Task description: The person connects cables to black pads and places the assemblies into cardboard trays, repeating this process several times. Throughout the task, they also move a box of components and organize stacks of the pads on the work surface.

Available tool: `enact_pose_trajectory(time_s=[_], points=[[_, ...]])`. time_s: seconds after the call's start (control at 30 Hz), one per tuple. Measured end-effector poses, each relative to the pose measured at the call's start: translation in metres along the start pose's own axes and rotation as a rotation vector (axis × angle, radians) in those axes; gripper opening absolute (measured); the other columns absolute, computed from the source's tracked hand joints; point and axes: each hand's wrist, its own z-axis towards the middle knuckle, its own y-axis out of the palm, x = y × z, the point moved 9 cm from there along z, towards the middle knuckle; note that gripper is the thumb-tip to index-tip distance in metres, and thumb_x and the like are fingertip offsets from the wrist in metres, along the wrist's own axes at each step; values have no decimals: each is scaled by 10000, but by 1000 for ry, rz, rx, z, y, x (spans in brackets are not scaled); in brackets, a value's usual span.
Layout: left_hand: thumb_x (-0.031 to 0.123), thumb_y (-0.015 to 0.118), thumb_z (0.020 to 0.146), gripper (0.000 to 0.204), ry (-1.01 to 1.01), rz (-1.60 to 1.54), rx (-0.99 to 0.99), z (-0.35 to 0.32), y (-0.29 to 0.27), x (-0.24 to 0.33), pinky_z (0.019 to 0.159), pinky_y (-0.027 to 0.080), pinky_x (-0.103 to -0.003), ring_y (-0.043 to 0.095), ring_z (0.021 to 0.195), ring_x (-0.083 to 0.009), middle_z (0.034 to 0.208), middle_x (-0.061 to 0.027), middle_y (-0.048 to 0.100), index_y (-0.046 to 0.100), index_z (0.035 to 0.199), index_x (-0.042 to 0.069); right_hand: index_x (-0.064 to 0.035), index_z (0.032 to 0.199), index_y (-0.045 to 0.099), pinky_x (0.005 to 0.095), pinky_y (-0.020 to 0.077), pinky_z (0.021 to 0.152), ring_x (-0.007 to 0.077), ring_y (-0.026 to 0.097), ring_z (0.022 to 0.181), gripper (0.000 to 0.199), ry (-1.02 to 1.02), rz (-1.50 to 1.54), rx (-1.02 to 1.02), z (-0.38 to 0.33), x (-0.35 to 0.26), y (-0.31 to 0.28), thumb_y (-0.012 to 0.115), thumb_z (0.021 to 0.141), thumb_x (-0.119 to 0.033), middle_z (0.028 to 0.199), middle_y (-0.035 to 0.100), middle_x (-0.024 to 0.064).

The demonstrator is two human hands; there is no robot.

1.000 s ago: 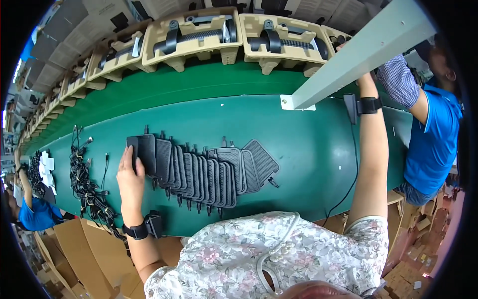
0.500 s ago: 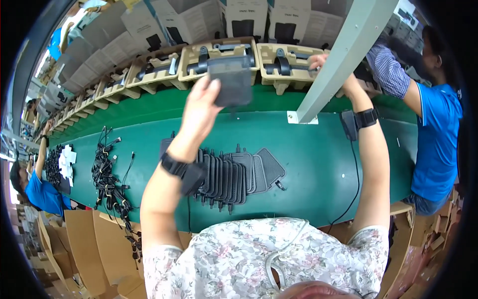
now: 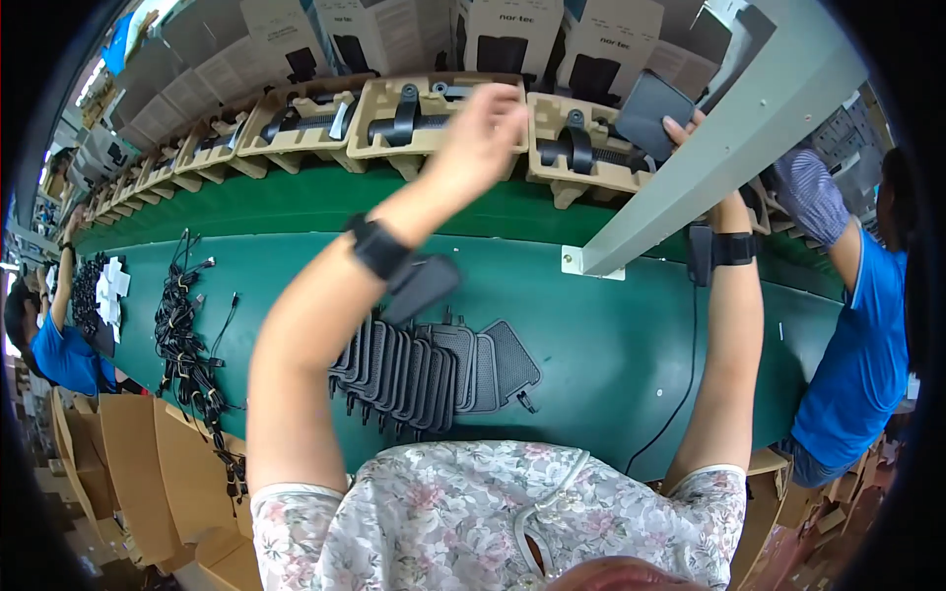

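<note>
My right hand (image 3: 682,130), partly hidden behind the grey post, grips a flat black panel (image 3: 654,110) by its edge. The panel is tilted above a moulded pulp tray (image 3: 591,182). That tray holds black parts, among them a curved clip and a ribbed tube. My left hand (image 3: 483,138) is slightly blurred, with loosely bent fingers apart and nothing seen in them. It hovers over the right end of the neighbouring pulp tray (image 3: 370,151). Below, on the green table, lies an overlapping row of black mesh-faced panels (image 3: 404,374).
A grey metal post (image 3: 719,148) slants up from the green table (image 3: 591,374). Bundled black cables (image 3: 182,335) lie on the left. White printed boxes (image 3: 512,44) stand behind the trays. People in blue work at right (image 3: 852,364) and far left (image 3: 64,355). A wrist-device cord trails by my right arm.
The panel that was in my left hand is now in my right. My left hand has moved right, over the tray. The view has shifted somewhat.
</note>
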Motion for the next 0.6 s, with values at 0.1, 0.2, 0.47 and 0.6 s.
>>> enact_pose_trajectory(time_s=[0.1, 0.2, 0.47, 0.6], points=[[218, 522, 917, 314, 11, 283, 106, -39, -91, -1, 819, 473, -296, 584, 951, -189, 1020, -114, 604, 482, 1151, 13, -12, 1010, 506, 246, 400, 564, 93, 498, 655, 349, -41, 85, -146, 7, 35, -20, 645, 842, -284, 747, 544, 11], [197, 514, 926, 301, -205, 363, 264, -104, -209, -13, 822, 468, -279, 584, 972, -170, 1062, -107, 600, 491, 1167, 18, 12, 1096, 495, 255, 421, 641, 116, 529, 746, 432, -15, 16, -235, 34, 66, -21, 646, 838, -299, 862, 574, 43], [234, 567, 881, 297, -433, 1173, 702, -285, -394, 43, 815, 466, -330, 594, 950, -246, 1020, -144, 617, 557, 1076, 10, -92, 1284, 463, 364, 360, 994, 322, 432, 1205, 451, -752, -1431, -465, 25, 43, -23, 554, 880, -270, 1308, 425, 213], [249, 593, 841, 265, -484, 1427, 842, -334, -420, 61, 800, 463, -399, 578, 917, -327, 970, -165, 613, 604, 986, 28, -66, 1316, 407, 317, 398, 937, 264, 492, 1143, 456, -132, -1089, -320, 73, 103, -92, 534, 890, -172, 1235, 501, 185]])
